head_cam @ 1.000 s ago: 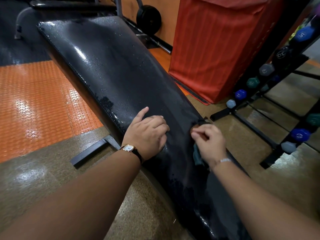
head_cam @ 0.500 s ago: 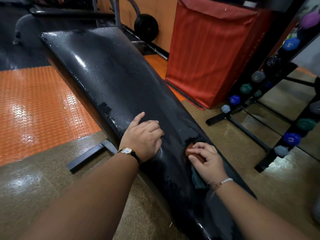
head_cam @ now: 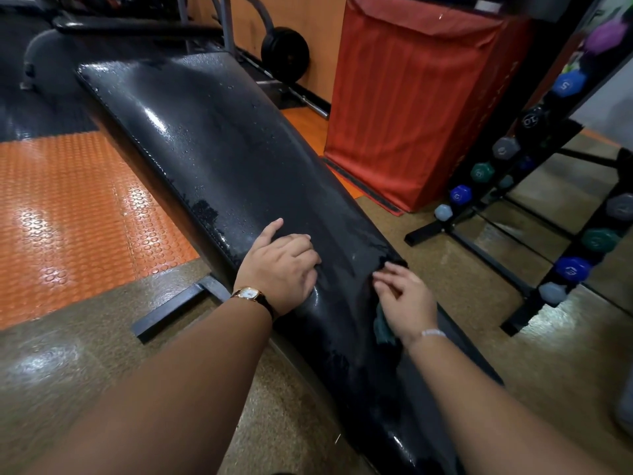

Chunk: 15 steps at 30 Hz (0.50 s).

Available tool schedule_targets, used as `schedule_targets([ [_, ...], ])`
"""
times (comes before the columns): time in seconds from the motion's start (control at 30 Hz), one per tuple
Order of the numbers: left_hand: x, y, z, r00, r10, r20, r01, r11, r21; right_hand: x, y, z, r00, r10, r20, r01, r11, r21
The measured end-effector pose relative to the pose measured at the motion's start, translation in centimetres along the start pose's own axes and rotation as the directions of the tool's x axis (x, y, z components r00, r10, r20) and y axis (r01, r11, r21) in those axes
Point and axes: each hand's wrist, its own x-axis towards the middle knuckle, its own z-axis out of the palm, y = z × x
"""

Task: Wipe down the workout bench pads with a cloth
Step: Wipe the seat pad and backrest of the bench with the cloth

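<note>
A long black bench pad (head_cam: 219,142) runs from the far left down to the near right, wet with droplets and glossy. My left hand (head_cam: 281,265), with a wristwatch, presses flat on the pad near its left edge, fingers curled. My right hand (head_cam: 406,303) lies on the pad's right side over a dark teal cloth (head_cam: 382,329), of which only a bit shows under the palm; the fingers are partly spread on the pad.
An orange studded floor mat (head_cam: 68,217) lies left of the bench. A red padded box (head_cam: 411,108) stands behind on the right. A dumbbell rack (head_cam: 496,186) with several coloured dumbbells fills the right side. A weight plate (head_cam: 285,53) leans at the back wall.
The view has drifted down a little. My right hand slid slightly along the pad's right edge with the cloth and its fingers have loosened. The left hand stays pressed in place.
</note>
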Motion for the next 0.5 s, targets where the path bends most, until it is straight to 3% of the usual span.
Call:
schedule_targets([
  [0.07,0.0,0.0,0.1,1.000,-0.003,-0.010,0.003,1.000,-0.001,0.9,-1.9,0.7,0.998,0.057,-0.019,-0.057,0.998,0.001],
  [0.13,0.0,0.0,0.1,1.000,0.001,-0.017,-0.001,1.000,0.000,-0.6,-4.0,1.6,0.994,-0.102,0.032,0.102,0.995,0.006],
  [0.23,0.0,0.0,0.1,1.000,0.012,-0.017,-0.012,1.000,-0.001,-5.0,-3.8,2.2,0.921,-0.385,0.054,0.385,0.923,0.010],
  [0.3,0.0,0.0,0.1,1.000,0.015,-0.010,-0.015,1.000,-0.004,-4.9,-2.2,1.9,0.893,-0.451,0.008,0.451,0.892,-0.024],
  [0.33,0.0,0.0,0.1,1.000,0.016,-0.007,-0.016,1.000,-0.004,-4.0,-1.8,1.7,0.913,-0.408,-0.009,0.407,0.912,-0.056],
  [0.4,0.0,-0.1,0.0,1.000,0.016,0.001,-0.016,1.000,-0.005,-1.7,-1.9,1.1,0.985,-0.171,-0.034,0.167,0.982,-0.088],
  [0.5,0.0,-0.1,-0.1,1.000,0.013,0.006,-0.013,1.000,-0.002,0.6,-3.0,1.5,0.989,0.137,-0.050,-0.139,0.990,-0.038],
])
